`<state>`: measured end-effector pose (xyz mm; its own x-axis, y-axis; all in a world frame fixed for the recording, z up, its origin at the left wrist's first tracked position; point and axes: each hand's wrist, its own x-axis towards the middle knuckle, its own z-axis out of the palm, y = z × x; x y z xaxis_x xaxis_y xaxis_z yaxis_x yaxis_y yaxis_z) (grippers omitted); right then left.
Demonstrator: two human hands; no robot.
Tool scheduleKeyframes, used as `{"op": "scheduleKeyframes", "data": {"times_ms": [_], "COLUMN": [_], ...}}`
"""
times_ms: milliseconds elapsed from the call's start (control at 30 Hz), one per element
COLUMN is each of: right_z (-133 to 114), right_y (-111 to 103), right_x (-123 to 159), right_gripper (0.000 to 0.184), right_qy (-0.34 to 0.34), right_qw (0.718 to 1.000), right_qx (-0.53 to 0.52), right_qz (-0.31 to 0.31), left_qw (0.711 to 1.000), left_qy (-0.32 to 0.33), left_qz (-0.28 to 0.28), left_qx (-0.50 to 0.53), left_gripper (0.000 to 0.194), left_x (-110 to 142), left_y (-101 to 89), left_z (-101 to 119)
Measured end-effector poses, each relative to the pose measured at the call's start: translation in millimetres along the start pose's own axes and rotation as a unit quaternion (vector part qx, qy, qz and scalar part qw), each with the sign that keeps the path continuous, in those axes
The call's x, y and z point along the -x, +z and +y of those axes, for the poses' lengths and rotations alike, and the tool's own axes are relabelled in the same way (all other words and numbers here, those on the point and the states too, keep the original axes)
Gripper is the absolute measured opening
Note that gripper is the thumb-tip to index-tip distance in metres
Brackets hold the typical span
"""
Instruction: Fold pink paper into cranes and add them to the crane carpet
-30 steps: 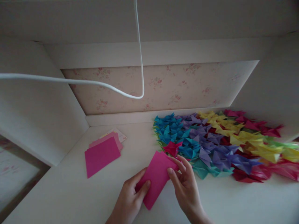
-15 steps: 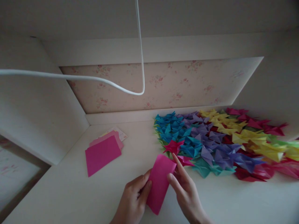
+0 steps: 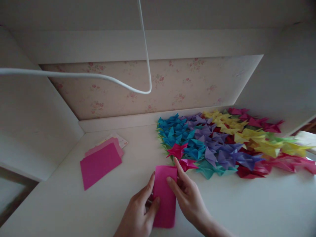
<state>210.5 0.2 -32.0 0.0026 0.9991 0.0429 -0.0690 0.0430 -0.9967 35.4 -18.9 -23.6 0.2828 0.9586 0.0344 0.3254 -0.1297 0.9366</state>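
A pink sheet of paper (image 3: 165, 200), folded into a narrow upright rectangle, is held between my two hands above the white desk. My left hand (image 3: 142, 207) grips its left edge, thumb on the front face and the other fingers behind. At the upper right edge, my right hand (image 3: 188, 194) pinches the paper, its thumb on the front and its index finger stretched up along the side. Just beyond the right fingertips lie a red-pink folded paper piece (image 3: 177, 150) and a pink one (image 3: 187, 164).
Rows of folded paper pieces in blue, purple (image 3: 209, 138), yellow (image 3: 247, 138) and red cover the desk's right side. To the left lies a stack of pink paper sheets (image 3: 101, 164). A white cable (image 3: 103, 77) hangs across, before the flowered back panel (image 3: 158, 85).
The folded pink paper has turned from a slant to nearly upright and moved slightly left with both hands. The camera view has shifted, so the desk items appear further left.
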Motion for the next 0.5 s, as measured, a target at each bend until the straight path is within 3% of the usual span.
{"op": "scheduleKeyframes", "data": {"times_ms": [267, 500], "right_z": [-5.0, -3.6], "right_y": [2.1, 1.0], "right_x": [1.0, 1.1], "right_gripper": [0.083, 0.078], "right_qy": [0.026, 0.032], "right_qw": [0.999, 0.999], "right_qx": [-0.036, -0.04], "right_qz": [0.002, 0.001], "left_qw": [0.998, 0.999], "left_qy": [0.026, 0.006], "left_qz": [0.016, 0.008], "left_qx": [-0.047, -0.047], "left_gripper": [0.054, 0.056], "left_x": [-0.4, 1.5], "left_y": [-1.6, -1.1], "left_z": [0.8, 5.6]}}
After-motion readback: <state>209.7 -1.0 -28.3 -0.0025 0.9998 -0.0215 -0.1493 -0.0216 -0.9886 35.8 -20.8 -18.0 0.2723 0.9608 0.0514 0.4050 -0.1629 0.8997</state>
